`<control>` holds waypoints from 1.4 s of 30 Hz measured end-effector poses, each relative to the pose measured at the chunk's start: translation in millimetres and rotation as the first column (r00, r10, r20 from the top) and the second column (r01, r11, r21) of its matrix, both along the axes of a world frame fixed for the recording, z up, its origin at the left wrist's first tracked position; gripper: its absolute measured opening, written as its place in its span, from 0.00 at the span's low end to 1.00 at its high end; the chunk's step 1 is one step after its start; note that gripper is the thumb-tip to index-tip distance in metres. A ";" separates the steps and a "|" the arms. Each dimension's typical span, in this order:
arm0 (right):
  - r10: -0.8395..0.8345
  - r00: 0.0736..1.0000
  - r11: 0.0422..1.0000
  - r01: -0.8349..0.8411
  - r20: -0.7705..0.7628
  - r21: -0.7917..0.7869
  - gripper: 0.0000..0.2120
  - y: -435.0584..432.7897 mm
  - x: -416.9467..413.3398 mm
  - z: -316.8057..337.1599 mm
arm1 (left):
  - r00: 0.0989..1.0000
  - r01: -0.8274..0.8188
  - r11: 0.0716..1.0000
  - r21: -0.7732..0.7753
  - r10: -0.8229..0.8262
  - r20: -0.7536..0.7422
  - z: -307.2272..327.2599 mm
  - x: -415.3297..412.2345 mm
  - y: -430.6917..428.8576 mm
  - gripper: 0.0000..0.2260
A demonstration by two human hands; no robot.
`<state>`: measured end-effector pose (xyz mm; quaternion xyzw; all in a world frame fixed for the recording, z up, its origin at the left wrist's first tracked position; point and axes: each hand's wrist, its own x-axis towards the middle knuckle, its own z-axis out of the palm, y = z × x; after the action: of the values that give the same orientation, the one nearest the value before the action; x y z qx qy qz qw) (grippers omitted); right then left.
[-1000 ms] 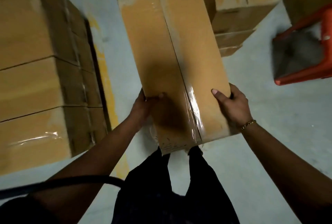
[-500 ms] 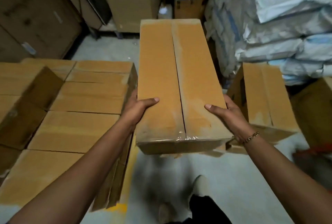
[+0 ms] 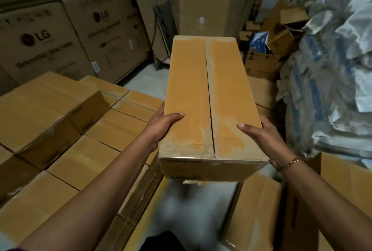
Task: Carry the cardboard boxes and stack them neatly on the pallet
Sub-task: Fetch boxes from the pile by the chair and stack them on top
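Warehouse walls of LG cartons rise behind the carried box. Left grip and right grip clasp its near end, thumbs on top, holding it in the air, with the stack just left of it. Held so far back, it may tip forward and slip. Counted: one box carried, two LG cartons legible.

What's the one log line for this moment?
phase: carry | left hand: grips cardboard box | right hand: grips cardboard box | box stack: to the left
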<state>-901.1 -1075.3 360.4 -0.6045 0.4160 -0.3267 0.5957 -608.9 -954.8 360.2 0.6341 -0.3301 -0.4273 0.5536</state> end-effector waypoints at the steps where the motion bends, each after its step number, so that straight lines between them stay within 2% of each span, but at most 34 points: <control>1: 0.021 1.000 1.000 -0.021 -0.015 -0.001 0.25 -12.6 12.1 -0.9 | 1.000 -0.010 1.000 0.013 0.010 -0.003 -2.8 10.9 -7.2 0.24; 4: 0.081 0.996 0.997 -0.081 -0.037 0.009 0.26 -52.2 53.6 -5.8 | 0.998 -0.055 0.998 0.028 0.056 -0.013 -9.0 46.3 -31.2 0.26; 9: 0.137 0.988 0.991 -0.136 -0.068 0.016 0.22 -115.4 139.6 -15.2 | 0.996 -0.080 0.995 0.066 0.082 -0.036 -23.5 119.6 -82.4 0.29; 13: 0.155 0.983 0.988 -0.155 -0.096 0.010 0.20 -162.0 197.7 -18.2 | 0.984 -0.127 0.984 0.122 0.141 -0.112 -36.5 179.9 -126.4 0.37; 19: 0.124 0.988 0.992 -0.121 -0.094 0.037 0.24 -230.5 251.9 -19.5 | 0.981 -0.119 0.985 0.126 0.136 -0.135 -35.9 233.5 -193.2 0.35; 27: 0.193 0.977 0.979 -0.185 -0.092 0.087 0.26 -355.5 306.5 -35.6 | 0.973 -0.197 0.965 0.174 0.214 -0.090 -54.1 277.7 -300.2 0.40; 30: 0.237 0.966 0.970 -0.228 -0.099 0.088 0.27 -417.2 327.6 -45.5 | 0.963 -0.225 0.963 0.150 0.243 -0.114 -62.6 287.9 -350.0 0.35; 33: 0.308 0.943 0.949 -0.297 -0.124 0.105 0.32 -486.7 343.1 -55.9 | 0.944 -0.284 0.947 0.149 0.304 -0.131 -70.4 290.2 -401.8 0.32; 38: 0.429 0.880 0.902 -0.406 -0.203 0.146 0.46 -587.8 374.8 -64.5 | 0.888 -0.394 0.908 0.146 0.417 -0.193 -78.4 293.2 -466.5 0.32; 42: 0.549 0.807 0.836 -0.527 -0.219 0.155 0.49 -637.0 423.0 -76.4 | 0.811 -0.511 0.843 0.168 0.538 -0.229 -85.9 308.2 -486.3 0.29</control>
<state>-478.1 -1712.3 284.0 -0.7079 0.3143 -0.0460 0.6309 -300.7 -1441.1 274.3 0.6635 -0.0429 -0.3550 0.6572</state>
